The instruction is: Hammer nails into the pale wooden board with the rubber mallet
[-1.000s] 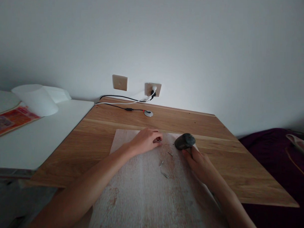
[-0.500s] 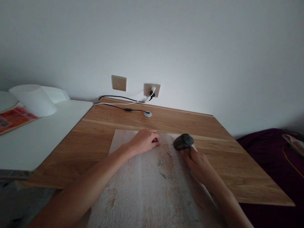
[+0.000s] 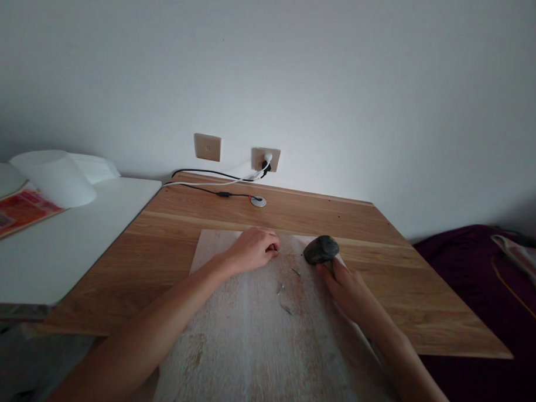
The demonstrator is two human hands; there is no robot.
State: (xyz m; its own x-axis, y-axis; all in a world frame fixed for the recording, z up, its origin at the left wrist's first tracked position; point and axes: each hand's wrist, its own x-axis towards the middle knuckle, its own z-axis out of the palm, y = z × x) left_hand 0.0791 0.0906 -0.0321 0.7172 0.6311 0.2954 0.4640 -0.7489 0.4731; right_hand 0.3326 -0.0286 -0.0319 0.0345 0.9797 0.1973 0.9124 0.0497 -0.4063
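Over the far part of a pale, worn wooden board [image 3: 240, 352], my left hand [image 3: 257, 247] is closed in a pinch. A tiny shiny tip shows at its fingertips, apparently a nail [image 3: 278, 250]; most of it is hidden. My right hand [image 3: 346, 283] grips the handle of a hammer [image 3: 321, 250] close under its dark, thick head, at the board's far right corner. Between and below the hands lie several small metal nails: one nail [image 3: 296, 272] near the hammer, another nail [image 3: 281, 289] lower, and a third nail [image 3: 286, 309] closest to me.
The board rests on a brown wooden table [image 3: 422, 312] against the wall. Cables [image 3: 211, 184] run to a wall socket [image 3: 266, 159]. At left, a white table [image 3: 104, 236] carries a white roll [image 3: 53, 176] and a red printed packet [image 3: 19, 213]. Purple cloth [image 3: 459, 260] lies at right.
The whole view has shifted very slightly. Both hands keep their places over the board, with the hammer still in the right one, and the loose nails have not moved.
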